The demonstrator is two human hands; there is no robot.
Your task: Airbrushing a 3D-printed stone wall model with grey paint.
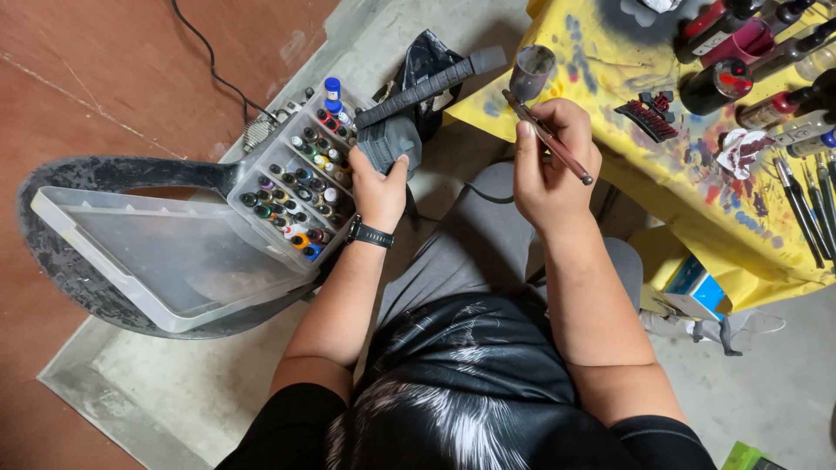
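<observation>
**Airbrush poised over a grey hammer-shaped prop, paint on every side**

The left hand (380, 187) closes its grip around the head of a grey hammer-shaped prop (409, 113), whose ridged handle points toward the upper middle of the frame. The right hand (550, 161) pinches a slim metal airbrush with a small grey cup (542, 117) just right of the prop.

A tilt of the wrist could probably spill paint from the open cup onto the grey trousers (488, 252) below. A knock of the left elbow could likely upset the clear plastic organiser box (296, 187), which rests open on a dark plastic chair (78, 261) at left.

The box holds rows of small paint bottles with coloured caps; its lid lies open and bare. On the yellow paint-stained desk (644, 165) at upper right stand dark dropper bottles (749, 61), with brushes (810, 209) beside them.
</observation>
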